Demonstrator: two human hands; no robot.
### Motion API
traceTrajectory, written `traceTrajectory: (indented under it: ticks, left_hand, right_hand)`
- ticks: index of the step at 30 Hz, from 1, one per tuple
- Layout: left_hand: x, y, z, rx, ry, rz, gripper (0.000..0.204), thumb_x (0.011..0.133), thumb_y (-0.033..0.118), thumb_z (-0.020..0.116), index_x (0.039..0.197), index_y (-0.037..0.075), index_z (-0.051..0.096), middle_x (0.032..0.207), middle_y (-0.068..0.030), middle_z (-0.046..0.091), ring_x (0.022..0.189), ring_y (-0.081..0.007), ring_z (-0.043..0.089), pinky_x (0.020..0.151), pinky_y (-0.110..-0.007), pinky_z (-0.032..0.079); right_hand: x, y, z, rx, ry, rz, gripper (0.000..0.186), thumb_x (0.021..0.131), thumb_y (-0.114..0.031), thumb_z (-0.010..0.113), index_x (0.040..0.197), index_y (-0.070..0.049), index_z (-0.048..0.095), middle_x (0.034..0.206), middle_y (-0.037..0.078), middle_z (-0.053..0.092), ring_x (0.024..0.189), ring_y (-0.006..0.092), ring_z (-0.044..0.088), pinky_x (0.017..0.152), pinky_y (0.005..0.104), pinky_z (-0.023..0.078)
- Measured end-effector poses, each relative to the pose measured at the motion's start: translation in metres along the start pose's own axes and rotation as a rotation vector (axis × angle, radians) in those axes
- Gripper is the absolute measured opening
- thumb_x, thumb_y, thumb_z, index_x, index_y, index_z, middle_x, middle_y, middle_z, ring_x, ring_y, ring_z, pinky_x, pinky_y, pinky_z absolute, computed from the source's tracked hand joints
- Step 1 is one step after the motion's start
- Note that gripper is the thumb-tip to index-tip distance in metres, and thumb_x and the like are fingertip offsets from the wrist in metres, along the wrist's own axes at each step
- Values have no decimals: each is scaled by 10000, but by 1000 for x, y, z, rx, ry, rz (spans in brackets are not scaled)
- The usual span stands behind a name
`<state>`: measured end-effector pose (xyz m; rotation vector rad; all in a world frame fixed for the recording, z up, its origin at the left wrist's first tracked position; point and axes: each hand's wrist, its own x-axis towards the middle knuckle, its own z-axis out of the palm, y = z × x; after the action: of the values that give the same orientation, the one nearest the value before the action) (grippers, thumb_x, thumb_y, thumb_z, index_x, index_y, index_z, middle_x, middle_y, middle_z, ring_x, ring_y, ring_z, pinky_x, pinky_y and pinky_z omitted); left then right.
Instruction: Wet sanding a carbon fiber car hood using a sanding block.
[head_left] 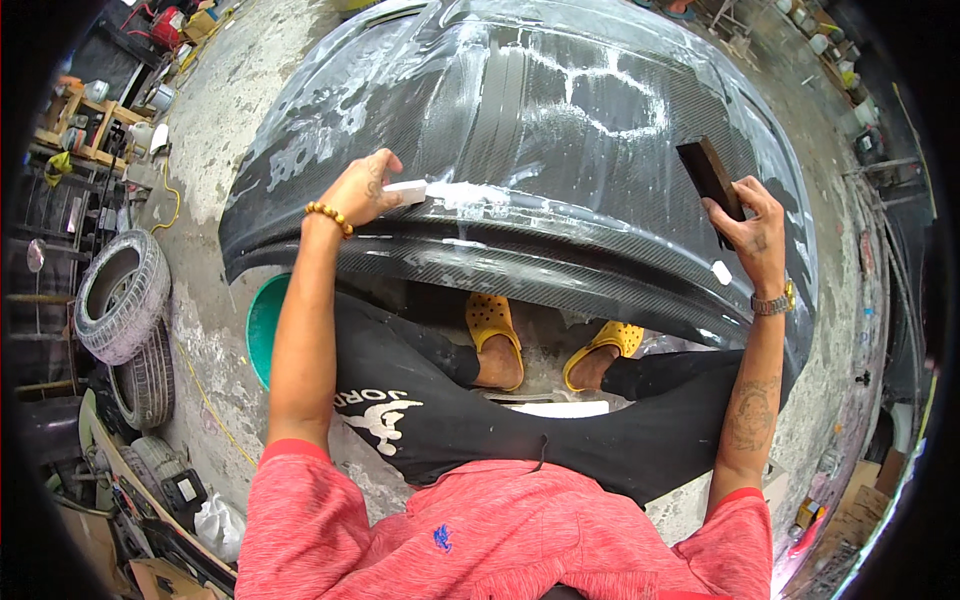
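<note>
Gripping a long dark block (706, 174), my right hand (755, 225) holds it slanted over the black woven-pattern panel (600, 165), toward that panel's right edge. From my remote view I cannot tell whether it touches the surface. My left hand (365, 192) holds a white block (408, 191) over the panel near its near edge, left of the middle, just beside a white smear (475, 195). I also see a small white piece (721, 272) by the near edge, toward the right corner, below the right hand. A green tub (262, 325) is near the panel's near left corner.
</note>
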<state>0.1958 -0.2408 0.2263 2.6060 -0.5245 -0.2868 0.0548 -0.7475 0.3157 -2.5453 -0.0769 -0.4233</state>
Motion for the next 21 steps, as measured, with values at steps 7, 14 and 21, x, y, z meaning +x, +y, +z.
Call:
traceTrajectory:
  ticks: [7,14,21]
  left_hand:
    - [203,31,-16,-30,376,474,219,835,60,719,1049,24,694,939,-162,686,865,-319,673,775,-397,553]
    - [363,54,0,243,461,441,429,774,-105,547,1138,78,683,1145,-229,671,1136,-429,628,1004,-457,517]
    - [302,54,23,176,417,595,272,839,-7,594,1077,71,700,1067,-220,661,990,-422,650,878,-464,537]
  right_hand:
    - [5,5,-1,-5,4,42,267,790,-127,805,966,51,712,807,82,575,688,184,572,648,309,461]
    - [9,20,4,-99,-21,51,290,769,-95,782,1017,40,716,829,89,558,694,197,562,647,317,459]
    - [1,30,-2,-85,-41,84,272,786,-85,773,1008,52,695,829,79,533,706,175,545,646,299,446]
